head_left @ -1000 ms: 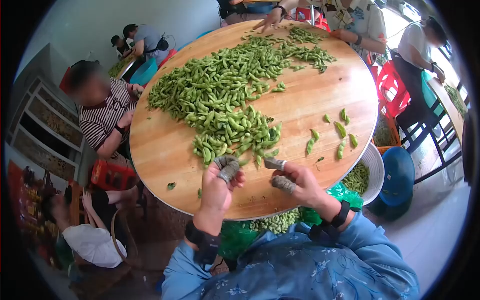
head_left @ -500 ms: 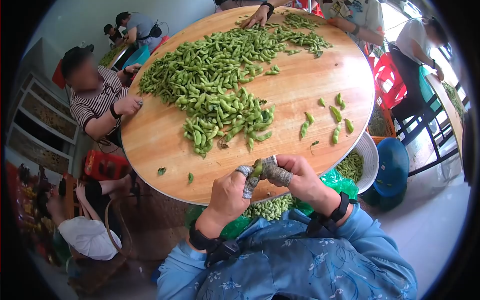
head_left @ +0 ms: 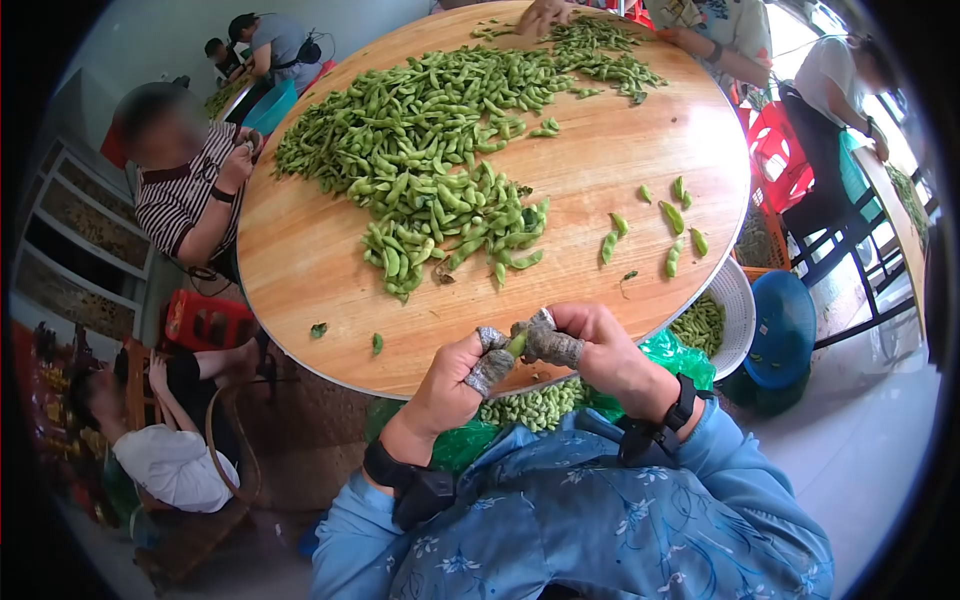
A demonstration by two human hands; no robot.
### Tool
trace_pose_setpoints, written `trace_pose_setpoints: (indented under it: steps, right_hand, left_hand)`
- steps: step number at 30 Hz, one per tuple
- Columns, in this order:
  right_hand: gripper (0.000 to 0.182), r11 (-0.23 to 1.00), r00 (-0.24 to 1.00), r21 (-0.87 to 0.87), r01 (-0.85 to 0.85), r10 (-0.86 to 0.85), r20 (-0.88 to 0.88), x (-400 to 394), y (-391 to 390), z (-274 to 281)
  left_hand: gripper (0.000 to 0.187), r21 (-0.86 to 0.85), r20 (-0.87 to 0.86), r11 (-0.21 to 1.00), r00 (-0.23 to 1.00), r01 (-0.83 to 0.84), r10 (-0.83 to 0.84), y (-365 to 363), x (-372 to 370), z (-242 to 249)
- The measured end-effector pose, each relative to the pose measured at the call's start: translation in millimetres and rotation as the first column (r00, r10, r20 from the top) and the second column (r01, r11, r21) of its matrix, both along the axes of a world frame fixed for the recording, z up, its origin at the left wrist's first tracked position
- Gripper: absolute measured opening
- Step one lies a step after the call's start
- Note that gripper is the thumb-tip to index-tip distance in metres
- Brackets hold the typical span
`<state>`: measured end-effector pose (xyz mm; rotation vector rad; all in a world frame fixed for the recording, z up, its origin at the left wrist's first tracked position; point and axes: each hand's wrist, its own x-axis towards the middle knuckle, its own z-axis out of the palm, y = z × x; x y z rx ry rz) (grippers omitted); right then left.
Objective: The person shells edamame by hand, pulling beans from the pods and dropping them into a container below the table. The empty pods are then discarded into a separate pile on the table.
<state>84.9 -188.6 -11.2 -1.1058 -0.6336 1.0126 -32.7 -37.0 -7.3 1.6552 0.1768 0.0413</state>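
Note:
Between my two hands, just above the near edge of the round wooden table [head_left: 590,270], is a green soybean pod [head_left: 517,344]. The thumb and fingers of my left hand [head_left: 455,378] are closed on its left side. From the right, my right hand [head_left: 598,350] pinches the same pod. Grey wrappings cover fingertips on both hands. Below them, shelled green beans [head_left: 535,405] lie in a green plastic bag [head_left: 465,448] by my lap. A large heap of soybean pods [head_left: 430,130] covers the table's far left part.
Loose pods [head_left: 672,262] lie on the table's right side. Beside the right edge stand a white basket [head_left: 738,325] holding pods and a blue basin [head_left: 782,330]. A person in a striped shirt [head_left: 180,200] sits at the left; another's hand [head_left: 545,14] reaches the far side.
My hands have shifted slightly, still holding the pod, with more of its green showing between them. The person in stripes has raised a hand, and the far hand has moved a little right.

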Motion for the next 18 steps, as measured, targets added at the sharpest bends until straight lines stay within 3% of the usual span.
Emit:
trace_pose_setpoints:
  steps: [1,3,4,5,6,10,12,13,14,15,16,17,18]
  right_hand:
    - [0.017,1.000,0.999,-0.011,0.018,-0.018,-0.033,-1,0,0]
    - [0.017,0.999,0.999,-0.015,0.045,-0.045,-0.013,0,0,-1]
    - [0.017,0.998,0.998,-0.020,0.067,-0.067,0.006,0,1,-2]
    - [0.017,0.998,0.998,-0.019,0.063,-0.063,0.005,0,2,-3]
    - [0.017,0.998,0.998,-0.005,0.064,-0.064,0.015,0,3,-4]
    - [0.016,0.998,0.999,0.044,0.041,-0.041,0.011,0,4,-5]
    - [0.016,0.993,0.999,0.110,0.039,-0.040,0.011,-1,5,-11]
    - [0.016,0.984,0.999,0.175,0.038,-0.040,0.009,-1,6,-14]
    - [0.016,0.984,0.999,0.176,0.036,-0.038,0.010,-1,7,-16]
    - [0.016,0.977,0.999,0.211,0.028,-0.033,0.020,-1,9,-18]
    - [0.016,0.969,0.999,0.246,0.022,-0.030,0.028,-1,11,-20]
    - [0.016,0.969,0.999,0.246,0.021,-0.029,0.028,1,11,-22]
    - [0.017,0.971,0.999,0.241,-0.003,-0.007,0.039,3,12,-23]
  left_hand:
    - [0.007,-0.002,0.000,1.000,1.000,0.003,-0.003,-2,0,-1]
    - [0.007,0.381,0.183,0.917,0.982,-0.118,0.050,-7,4,-3]
    - [0.007,0.382,0.186,0.916,0.981,-0.119,0.050,-9,5,-2]
    - [0.008,0.654,0.253,0.732,0.967,-0.191,0.026,-12,5,0]
    - [0.008,0.847,0.304,0.464,0.952,-0.261,-0.019,-13,3,1]
    - [0.011,0.766,0.385,0.561,0.923,-0.315,-0.008,-12,6,-9]
    - [0.011,0.381,0.362,0.871,0.917,-0.309,0.167,-17,6,-11]
    - [0.011,0.382,0.362,0.870,0.917,-0.310,0.168,-18,4,-13]
    - [0.011,0.151,0.247,0.953,0.944,-0.261,0.220,-18,3,-15]
    - [0.012,-0.097,0.122,0.969,0.964,-0.227,0.238,-18,2,-16]
    - [0.012,-0.095,0.123,0.969,0.963,-0.227,0.238,-19,3,-16]
    - [0.014,-0.385,0.019,0.892,0.965,-0.236,0.263,-20,4,-15]
    - [0.016,-0.636,-0.086,0.729,0.962,-0.253,0.258,-20,4,-15]
